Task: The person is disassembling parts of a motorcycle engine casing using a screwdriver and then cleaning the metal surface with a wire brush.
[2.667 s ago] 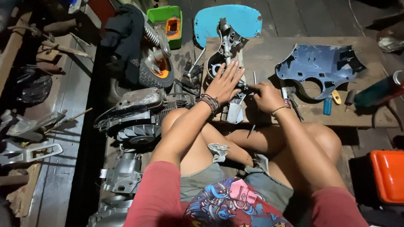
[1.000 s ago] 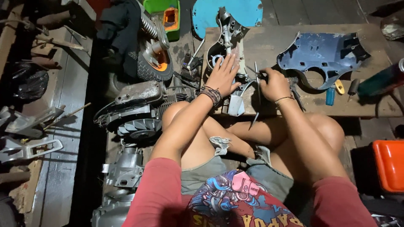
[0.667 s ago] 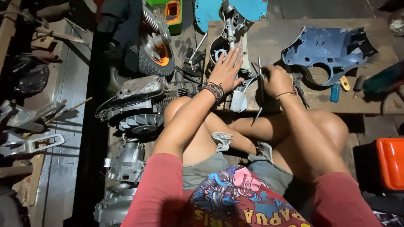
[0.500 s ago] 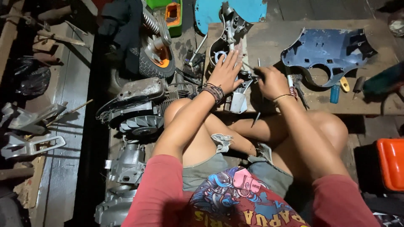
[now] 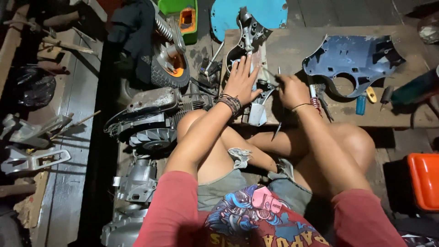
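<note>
Metal housing (image 5: 250,50) upper centre of frame, on desk (image 5: 297,45). Left hand (image 5: 242,82) open, flat on it. Right hand (image 5: 291,90) closed on thin tool (image 5: 279,73). Risk: tool slips; housing shifts.

No screens or signs in view, and no label clear enough to tell. Container-type items only: a green plastic box (image 5: 182,10) w/ an orange insert sits at top centre — just behind the small wheel; an orange plastic case (image 5: 424,180) (rounded corners, cut off by the frame edge) sits at lower right, on the floor beside the person's knee. A dark teal can or bottle (image 5: 417,89) lies at far right on the wooden board — too dim to make out any label.
</note>
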